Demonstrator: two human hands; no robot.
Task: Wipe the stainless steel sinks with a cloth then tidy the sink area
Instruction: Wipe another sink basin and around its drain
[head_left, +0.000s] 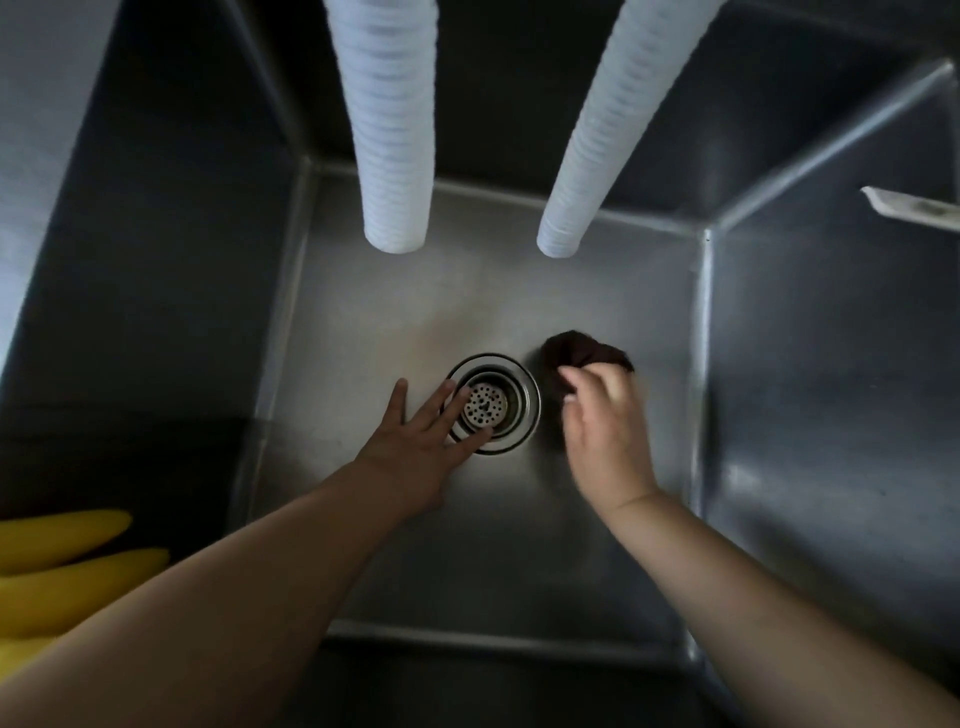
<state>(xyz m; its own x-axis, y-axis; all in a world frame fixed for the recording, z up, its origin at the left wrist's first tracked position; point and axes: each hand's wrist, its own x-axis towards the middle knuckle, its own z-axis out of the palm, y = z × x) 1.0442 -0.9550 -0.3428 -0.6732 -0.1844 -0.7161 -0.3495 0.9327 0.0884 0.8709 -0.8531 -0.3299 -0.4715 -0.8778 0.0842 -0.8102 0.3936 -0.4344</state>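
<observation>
I look straight down into a deep stainless steel sink (498, 291). Its round drain strainer (511, 402) sits in the middle of the floor. My left hand (415, 447) lies flat with spread fingers, the fingertips resting on the left edge of the strainer. My right hand (605, 436) grips a bunched dark brown cloth (582, 351) and presses it on the sink floor just right of the drain. Most of the cloth shows beyond my fingers.
Two white ribbed hoses (397, 124) (618, 130) hang down into the sink from above. Yellow rubber gloves (67, 566) lie at the lower left on the sink's edge. A white object (914, 208) sticks out at the right above the sink's right wall (831, 415).
</observation>
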